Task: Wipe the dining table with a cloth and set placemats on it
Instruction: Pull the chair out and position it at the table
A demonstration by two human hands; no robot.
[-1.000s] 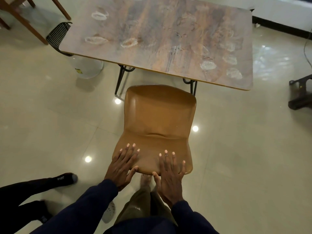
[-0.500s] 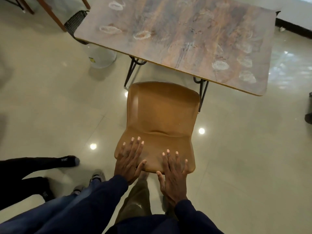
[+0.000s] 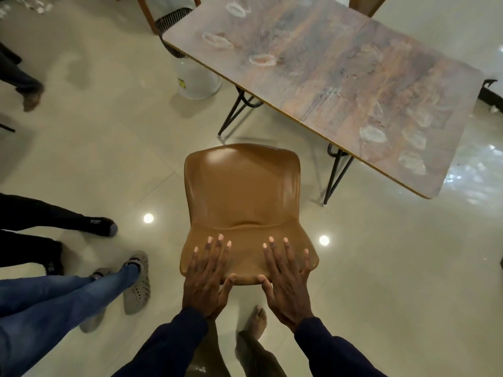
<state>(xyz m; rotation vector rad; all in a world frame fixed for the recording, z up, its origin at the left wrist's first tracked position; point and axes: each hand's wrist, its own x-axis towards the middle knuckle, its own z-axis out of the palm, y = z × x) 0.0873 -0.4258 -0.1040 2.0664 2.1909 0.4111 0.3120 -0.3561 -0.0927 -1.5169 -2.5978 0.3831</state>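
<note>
The dining table (image 3: 326, 66) has a brown, streaked top with several whitish smudges and stands at the upper right on black hairpin legs. A tan plastic chair (image 3: 243, 191) stands in front of its near edge, apart from it. My left hand (image 3: 208, 270) and my right hand (image 3: 285, 273) lie flat with straight fingers over the top of the chair's backrest, thumbs at its rear edge. No cloth or placemat is in view.
A white bucket (image 3: 197, 80) stands on the floor by the table's left corner, below a dark mesh chair (image 3: 170, 19). Legs of other people (image 3: 68, 292) stand at the left. The tiled floor (image 3: 394, 268) is glossy.
The chair has come back and to the left, away from the table edge, with both my hands still flat on its backrest. The view has swung, so the table now sits further right.
</note>
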